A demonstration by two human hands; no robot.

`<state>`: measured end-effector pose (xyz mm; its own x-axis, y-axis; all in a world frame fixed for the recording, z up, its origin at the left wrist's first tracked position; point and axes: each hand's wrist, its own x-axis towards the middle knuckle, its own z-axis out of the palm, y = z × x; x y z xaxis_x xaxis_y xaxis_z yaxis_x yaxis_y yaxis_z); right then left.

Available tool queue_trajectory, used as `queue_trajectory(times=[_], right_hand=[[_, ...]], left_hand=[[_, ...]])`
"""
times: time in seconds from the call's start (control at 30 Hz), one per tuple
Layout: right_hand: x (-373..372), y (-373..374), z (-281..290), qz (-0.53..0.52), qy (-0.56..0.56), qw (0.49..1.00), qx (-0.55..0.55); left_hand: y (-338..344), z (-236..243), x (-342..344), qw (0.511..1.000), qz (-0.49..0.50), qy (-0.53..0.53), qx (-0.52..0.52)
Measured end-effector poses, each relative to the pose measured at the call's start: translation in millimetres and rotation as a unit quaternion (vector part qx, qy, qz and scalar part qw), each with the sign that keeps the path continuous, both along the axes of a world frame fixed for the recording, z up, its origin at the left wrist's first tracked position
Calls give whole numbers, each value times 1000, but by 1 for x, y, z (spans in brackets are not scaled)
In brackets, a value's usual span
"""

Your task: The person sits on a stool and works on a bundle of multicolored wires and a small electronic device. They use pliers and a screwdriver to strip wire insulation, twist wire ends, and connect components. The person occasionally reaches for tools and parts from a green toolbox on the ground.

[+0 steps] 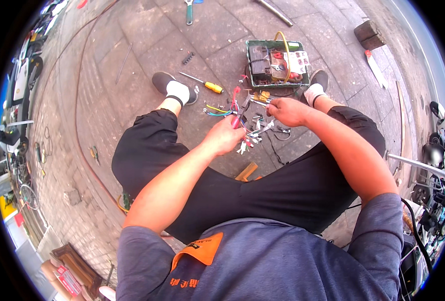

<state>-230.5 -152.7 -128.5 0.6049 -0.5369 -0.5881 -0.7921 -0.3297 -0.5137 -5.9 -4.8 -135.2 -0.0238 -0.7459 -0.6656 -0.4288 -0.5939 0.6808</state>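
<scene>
My left hand [224,136] is closed around a slim red-handled tool [236,122], whose exact kind I cannot make out. Just beyond it are loose coloured wires [215,109], yellow, blue and red. To its right, my right hand [286,111] has its fingers pressed together; anything between them is too small to make out. Small white connectors and cable scraps [256,131] lie on the paving below and between the hands. A screwdriver [212,87] with a yellow handle rests on the ground near my left foot.
A green basket [250,80] of tools and parts, with a yellow handle, stands between my feet, toward the right. A wrench [189,13] and a metal pipe [276,13] lie farther out. At right are a wooden block [369,35] and a red-handled blade [377,71]. A hose [77,95] runs along the left.
</scene>
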Motion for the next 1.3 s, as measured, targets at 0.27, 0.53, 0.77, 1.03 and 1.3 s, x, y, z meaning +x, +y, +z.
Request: queue_trajectory(times=[0.27,0.53,0.77,1.03,1.3], right_hand=[[11,10,4,-35,31,993,-105],[37,28,-37,-325,-167,929,61],[49,35,-30,-393,-219,875,181],[52,30,-40,-401,-279,848,204],[56,26,-55,-418,-326,829,178]], left_hand=[[-3,5,-3,988,93,113,52],[-4,-6,-1,966,150,198,67],[-4,0,-6,957,149,242,56],[-11,-6,-9,960,153,228,45],[-13,-5,31,992,1,-118,50]])
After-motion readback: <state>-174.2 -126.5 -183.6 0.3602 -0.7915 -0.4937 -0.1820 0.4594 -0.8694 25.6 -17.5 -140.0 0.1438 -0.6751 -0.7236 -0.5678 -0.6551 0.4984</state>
